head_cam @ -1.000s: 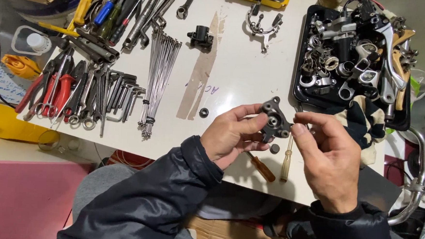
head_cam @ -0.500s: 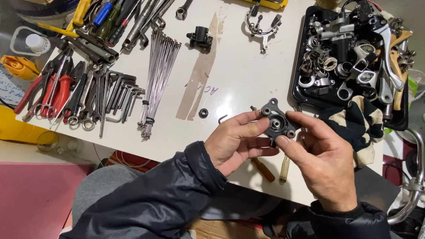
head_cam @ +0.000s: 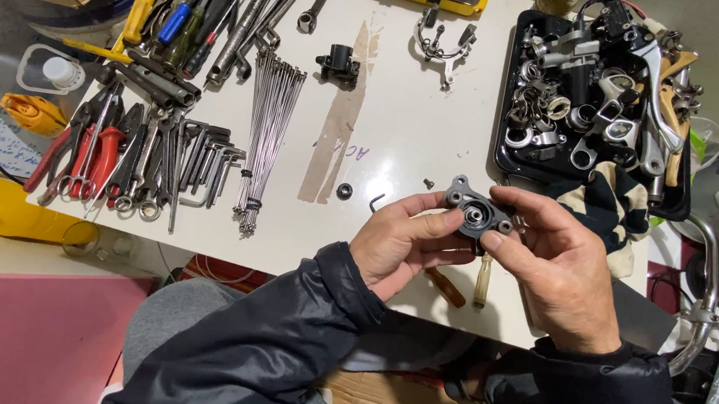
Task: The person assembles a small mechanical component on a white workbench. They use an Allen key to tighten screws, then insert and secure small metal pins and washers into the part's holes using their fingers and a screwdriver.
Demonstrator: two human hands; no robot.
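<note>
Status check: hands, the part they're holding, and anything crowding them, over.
Left hand and right hand both gripping the dark metal bracket, above the white table. Small bolt and hex key lie loose just beyond. Nothing blocking.

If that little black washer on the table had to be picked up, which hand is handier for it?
Probably the left hand. The black washer lies on the white table just beyond its fingers, while the right hand sits on the far side of the dark metal part that both hands hold.
</note>
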